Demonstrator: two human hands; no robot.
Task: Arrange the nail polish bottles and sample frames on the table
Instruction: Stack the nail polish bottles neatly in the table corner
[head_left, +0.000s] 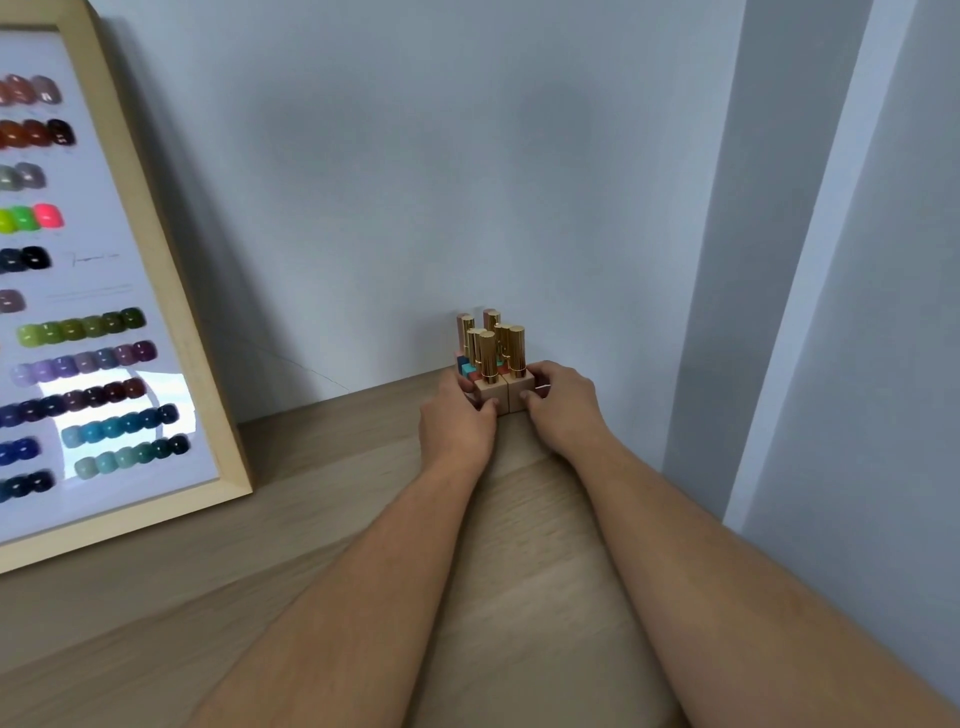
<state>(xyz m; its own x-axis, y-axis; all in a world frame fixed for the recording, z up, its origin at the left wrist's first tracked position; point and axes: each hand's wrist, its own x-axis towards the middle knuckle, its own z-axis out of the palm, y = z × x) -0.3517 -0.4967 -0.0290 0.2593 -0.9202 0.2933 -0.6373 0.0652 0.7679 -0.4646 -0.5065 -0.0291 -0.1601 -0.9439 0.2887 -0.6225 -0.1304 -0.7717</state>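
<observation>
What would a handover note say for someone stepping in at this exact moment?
Left hand and right hand both press the sides of the nail polish bottles, a tight upright cluster with gold caps near the back wall on the table.
The sample frame leans against the wall at left, untouched.
Done: bottles gathered.
Left: release them, confirm the frame's final spot.

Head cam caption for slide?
Both hands cup gold-capped nail polish bottles on wooden table beside framed swatch board.
</observation>
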